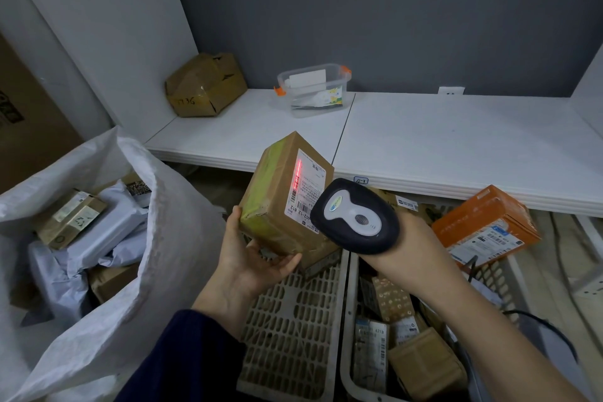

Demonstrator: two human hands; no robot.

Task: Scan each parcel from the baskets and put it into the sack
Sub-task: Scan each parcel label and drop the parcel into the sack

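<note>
A brown parcel (280, 196), gripped from beneath by the left hand (251, 258), hangs above the baskets (344, 268) at their shared rim, beside the open sack (163, 238). The right hand (416, 248) grasps a scanner (355, 215); its red line should steadily span the whole barcode (297, 179).

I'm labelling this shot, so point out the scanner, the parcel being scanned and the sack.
scanner (355, 217): head view, on its pale top panel.
parcel (275, 202): head view, on its bare brown cardboard face.
sack (176, 238): head view, on its white outer wall below the mouth.
</note>
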